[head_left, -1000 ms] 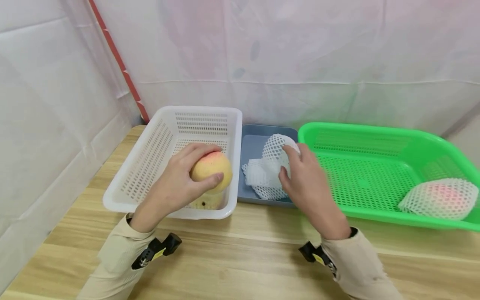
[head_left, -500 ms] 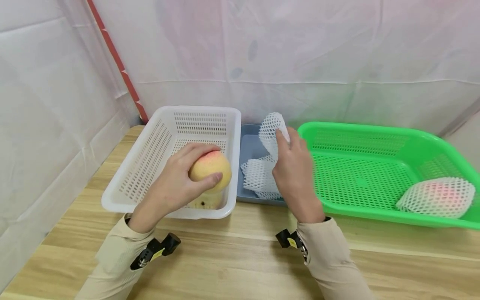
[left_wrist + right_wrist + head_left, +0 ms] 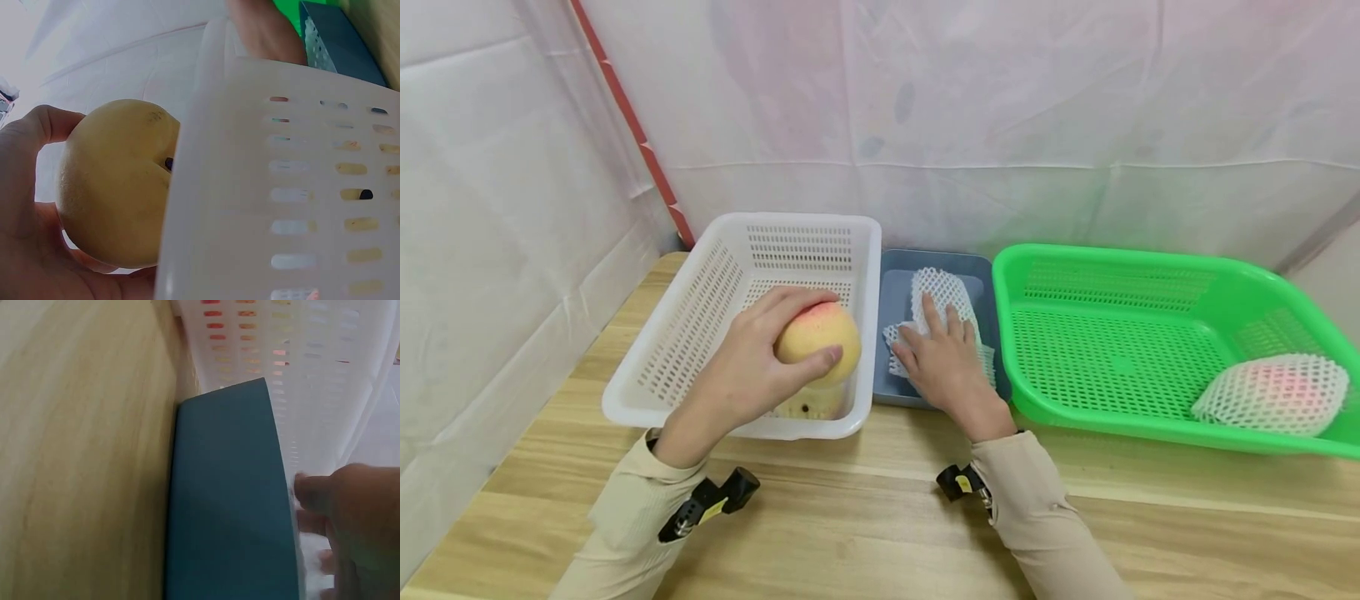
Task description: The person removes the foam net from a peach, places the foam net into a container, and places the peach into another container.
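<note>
My left hand grips a yellow peach with a pink blush, over the near right part of the white basket. In the left wrist view, thumb and fingers curl round this peach, its dark stem end turned to the basket wall. Below it in the basket lies another yellow fruit, partly covered. My right hand, fingers spread, lies on white foam fruit nets in the blue-grey tray. In the right wrist view its fingers blur beyond the tray wall.
Right of the tray stands a green basket. A pink-tinged fruit in a foam net lies at its right end. All three containers stand side by side on a wooden table, with pale cloth hanging behind.
My right hand lifted a foam net, moved left with it and put it down on the tray's other nets; its fingers have spread. The left hand and peach have stayed put.
</note>
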{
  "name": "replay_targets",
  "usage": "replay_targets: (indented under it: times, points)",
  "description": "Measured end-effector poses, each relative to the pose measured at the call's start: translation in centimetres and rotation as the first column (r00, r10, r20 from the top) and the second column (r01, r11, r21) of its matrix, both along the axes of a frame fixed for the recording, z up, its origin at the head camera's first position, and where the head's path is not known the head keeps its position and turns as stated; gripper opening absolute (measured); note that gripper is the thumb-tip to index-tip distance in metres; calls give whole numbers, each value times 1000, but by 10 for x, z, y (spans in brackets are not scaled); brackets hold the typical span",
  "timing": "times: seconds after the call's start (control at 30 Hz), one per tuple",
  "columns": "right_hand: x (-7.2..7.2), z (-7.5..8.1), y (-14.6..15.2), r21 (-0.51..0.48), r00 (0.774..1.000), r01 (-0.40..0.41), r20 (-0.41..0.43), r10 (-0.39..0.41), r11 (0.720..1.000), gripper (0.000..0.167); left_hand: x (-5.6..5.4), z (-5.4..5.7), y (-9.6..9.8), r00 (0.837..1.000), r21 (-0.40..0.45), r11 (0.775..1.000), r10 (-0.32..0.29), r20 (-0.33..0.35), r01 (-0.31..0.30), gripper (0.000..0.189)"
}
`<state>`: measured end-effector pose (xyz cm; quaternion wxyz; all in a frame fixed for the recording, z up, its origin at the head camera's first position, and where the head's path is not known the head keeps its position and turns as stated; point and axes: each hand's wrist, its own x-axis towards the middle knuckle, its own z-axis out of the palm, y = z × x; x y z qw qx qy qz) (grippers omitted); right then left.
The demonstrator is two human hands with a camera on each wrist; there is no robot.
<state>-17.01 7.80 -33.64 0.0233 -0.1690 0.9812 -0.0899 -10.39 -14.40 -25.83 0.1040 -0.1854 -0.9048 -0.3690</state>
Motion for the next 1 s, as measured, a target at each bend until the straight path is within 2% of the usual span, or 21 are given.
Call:
replay_targets:
  times: [0.1, 0.17, 0.5, 0.77, 0.9, 1.0]
  points:
    - [0, -2, 1, -78, 995, -19, 97, 27, 997, 51, 1, 0, 0, 1000, 0, 1000, -1, -3, 1, 52]
    - [0, -3, 1, -99, 991, -23, 128, 36, 995, 54, 1, 0, -1, 1000, 1, 1000, -5, -6, 5, 53]
    - [-3, -14, 2, -39, 985, -13, 174, 19, 999, 79, 1, 1, -1, 1000, -3, 1000, -12, 5, 12, 52]
    - [-7, -14, 2, -40, 984, -17, 176, 24, 999, 77, 1, 2, -1, 1000, -12, 1000, -9, 7, 9, 52]
    - [-8, -11, 3, -88, 995, -22, 98, 30, 996, 75, 0, 2, -2, 1000, -12, 1000, -3, -1, 3, 52]
    - [-8, -6, 3, -167, 999, -29, -45, 22, 985, 67, 0, 1, -3, 1000, -18, 1000, 2, -2, -2, 53]
